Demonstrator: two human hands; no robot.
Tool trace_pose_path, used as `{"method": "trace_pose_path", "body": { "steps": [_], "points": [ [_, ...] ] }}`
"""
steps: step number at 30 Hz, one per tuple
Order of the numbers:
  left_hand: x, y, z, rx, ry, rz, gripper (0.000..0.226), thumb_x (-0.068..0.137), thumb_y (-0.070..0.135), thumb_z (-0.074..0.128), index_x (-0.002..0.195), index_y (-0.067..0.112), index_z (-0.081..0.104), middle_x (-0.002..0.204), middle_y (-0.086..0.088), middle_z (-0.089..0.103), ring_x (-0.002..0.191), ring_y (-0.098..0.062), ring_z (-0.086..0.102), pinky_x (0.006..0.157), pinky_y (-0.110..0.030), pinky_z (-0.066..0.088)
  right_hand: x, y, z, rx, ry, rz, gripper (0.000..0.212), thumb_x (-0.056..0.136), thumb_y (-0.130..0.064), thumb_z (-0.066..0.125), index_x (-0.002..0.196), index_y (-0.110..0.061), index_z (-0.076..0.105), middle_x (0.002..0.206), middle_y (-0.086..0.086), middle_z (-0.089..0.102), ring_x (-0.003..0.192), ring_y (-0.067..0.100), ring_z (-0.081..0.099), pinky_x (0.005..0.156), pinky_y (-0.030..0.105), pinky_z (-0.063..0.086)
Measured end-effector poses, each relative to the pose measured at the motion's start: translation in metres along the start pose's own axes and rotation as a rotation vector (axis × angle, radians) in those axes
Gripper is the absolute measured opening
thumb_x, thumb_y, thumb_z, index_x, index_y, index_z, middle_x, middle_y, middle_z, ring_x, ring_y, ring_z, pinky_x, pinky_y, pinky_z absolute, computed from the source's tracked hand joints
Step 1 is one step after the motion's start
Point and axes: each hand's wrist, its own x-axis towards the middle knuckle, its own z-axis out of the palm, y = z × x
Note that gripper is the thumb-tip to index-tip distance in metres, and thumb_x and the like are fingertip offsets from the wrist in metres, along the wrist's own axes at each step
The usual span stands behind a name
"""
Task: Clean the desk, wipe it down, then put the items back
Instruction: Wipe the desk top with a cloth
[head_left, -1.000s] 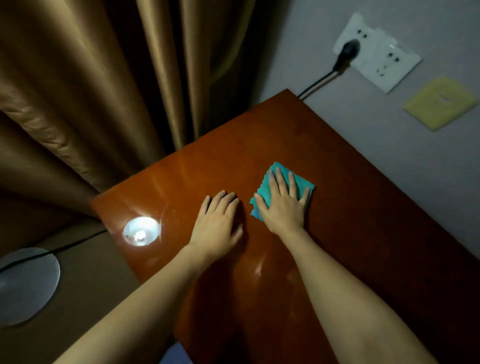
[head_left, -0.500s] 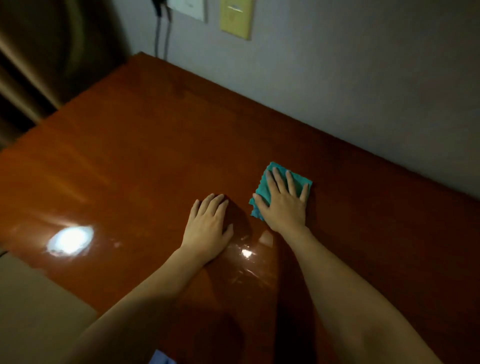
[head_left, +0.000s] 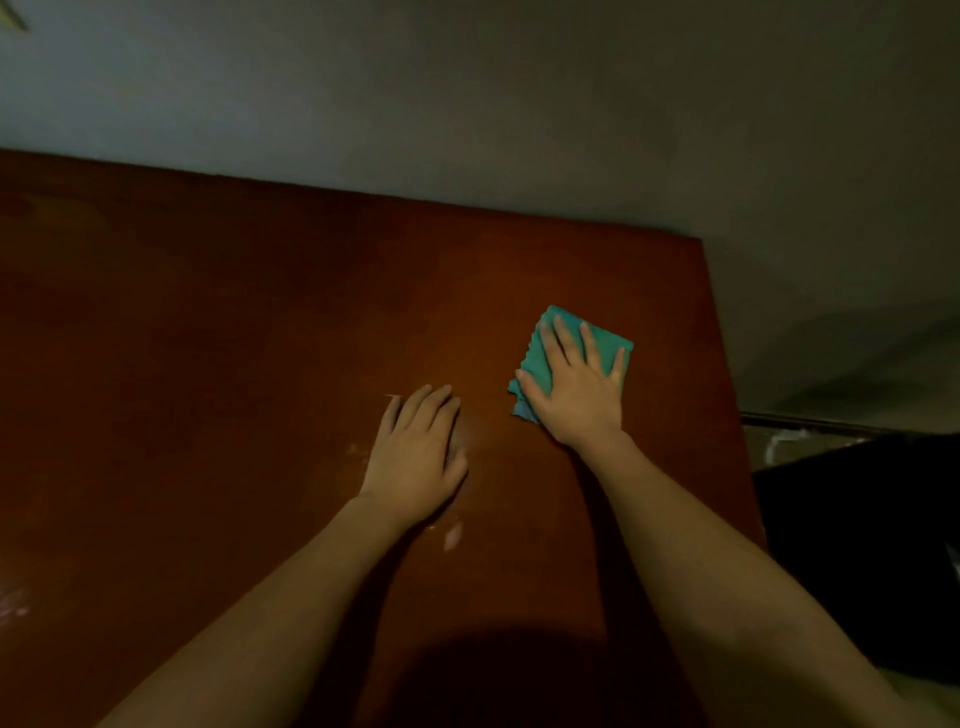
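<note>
The right hand lies flat on a teal cloth, fingers spread, pressing it to the reddish-brown desk toward the desk's far right corner. The left hand rests palm-down just left of it on bare wood, fingers together. A grey wall runs along the far edge. A dark shape sits beyond the right edge.
</note>
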Motion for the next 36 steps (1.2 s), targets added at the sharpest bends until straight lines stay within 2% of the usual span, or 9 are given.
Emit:
{"method": "trace_pose_path", "body": {
  "steps": [9,13,17,21,23,29,34,36],
  "points": [
    [0.016,0.081,0.023,0.053,-0.095,0.108,0.059,0.097,0.042,0.034,0.149,0.019,0.019,0.157,0.002,0.014,0.145,-0.015,0.006,0.112,-0.032,-0.010,-0.041,0.126,-0.010,0.028,-0.002,0.203,0.068,0.095,-0.061,0.020,0.152,-0.029,-0.001,0.160,-0.007,-0.002,0.147,0.021,-0.008,0.112,0.059,-0.003],
    [0.015,0.101,0.029,0.082,-0.121,0.112,0.062,0.095,0.047,0.023,0.150,0.019,0.018,0.157,0.000,0.012,0.146,-0.017,0.004,0.114,-0.036,-0.008,-0.065,0.144,-0.008,0.049,-0.015,0.223,0.070,0.093,-0.063,0.015,0.152,-0.028,-0.002,0.160,-0.006,-0.003,0.146,0.022,-0.008,0.112,0.062,0.001],
    [0.014,0.102,0.025,0.077,-0.154,0.111,0.059,0.098,0.042,0.031,0.150,0.019,0.016,0.158,0.001,0.011,0.146,-0.016,0.003,0.117,-0.039,-0.004,-0.085,0.142,-0.005,0.069,-0.041,0.297,0.069,0.095,-0.061,0.018,0.151,-0.028,-0.004,0.160,-0.006,-0.007,0.146,0.023,-0.009,0.110,0.065,0.000],
    [0.004,0.084,0.019,0.067,-0.137,0.105,0.058,0.098,0.041,0.032,0.150,0.019,0.017,0.157,0.002,0.012,0.145,-0.014,0.004,0.117,-0.039,-0.002,-0.099,0.123,-0.002,0.000,-0.071,0.278,0.080,0.080,-0.068,-0.006,0.150,-0.029,-0.008,0.159,-0.009,-0.010,0.145,0.024,-0.015,0.106,0.069,-0.006],
    [-0.001,0.070,0.016,0.056,-0.122,0.092,0.058,0.098,0.041,0.032,0.150,0.019,0.017,0.157,0.002,0.014,0.145,-0.014,0.005,0.117,-0.039,-0.001,-0.100,0.108,0.001,-0.022,-0.077,0.255,0.085,0.075,-0.068,-0.012,0.150,-0.029,-0.009,0.159,-0.009,-0.011,0.145,0.024,-0.016,0.104,0.070,-0.007],
    [-0.016,0.012,0.005,0.026,-0.060,0.032,0.057,0.098,0.040,0.034,0.149,0.019,0.021,0.156,0.002,0.017,0.145,-0.013,0.008,0.117,-0.037,0.000,-0.078,0.031,0.009,-0.049,-0.091,0.123,0.086,0.075,-0.067,-0.011,0.150,-0.028,-0.008,0.159,-0.009,-0.011,0.145,0.026,-0.016,0.105,0.070,-0.007],
    [-0.043,-0.066,-0.013,0.011,-0.011,-0.085,0.059,0.096,0.041,0.036,0.149,0.018,0.021,0.156,0.000,0.017,0.145,-0.015,0.009,0.117,-0.036,-0.001,-0.049,-0.070,0.018,-0.079,-0.108,-0.015,0.084,0.076,-0.066,-0.011,0.151,-0.027,-0.007,0.159,-0.008,-0.011,0.145,0.027,-0.016,0.105,0.070,-0.006],
    [-0.054,-0.103,-0.023,-0.006,0.023,-0.142,0.062,0.094,0.046,0.029,0.148,0.017,0.024,0.155,-0.001,0.021,0.145,-0.017,0.012,0.117,-0.037,0.001,-0.038,-0.114,0.022,-0.095,-0.113,-0.077,0.084,0.076,-0.066,-0.012,0.151,-0.026,-0.007,0.159,-0.008,-0.011,0.145,0.027,-0.016,0.105,0.070,-0.007]
  ]
}}
